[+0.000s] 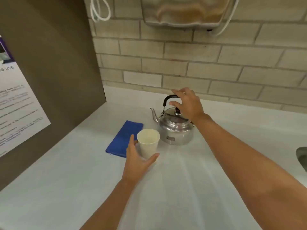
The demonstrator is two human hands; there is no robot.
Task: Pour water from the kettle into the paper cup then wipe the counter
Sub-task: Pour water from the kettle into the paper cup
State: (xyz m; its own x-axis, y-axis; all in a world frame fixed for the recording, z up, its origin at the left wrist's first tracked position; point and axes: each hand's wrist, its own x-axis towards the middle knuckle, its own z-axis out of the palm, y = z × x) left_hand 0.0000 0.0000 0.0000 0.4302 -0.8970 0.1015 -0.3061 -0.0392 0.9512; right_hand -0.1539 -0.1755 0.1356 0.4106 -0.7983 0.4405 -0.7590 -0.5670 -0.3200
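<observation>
A shiny metal kettle (176, 128) with a black handle stands upright on the white counter (166, 188), spout pointing left. My right hand (187, 103) hovers at the handle with fingers spread, not closed on it. An empty white paper cup (148, 142) stands upright just in front of the kettle. My left hand (137, 161) curves around the cup's lower part, thumb and fingers apart on either side. A folded blue cloth (123, 138) lies flat to the left of the cup.
A brick wall (199, 63) runs behind the counter, with a metal dispenser (182, 12) mounted above the kettle. A brown panel (49, 72) with a printed poster closes off the left side. A sink edge (301, 156) shows at the far right.
</observation>
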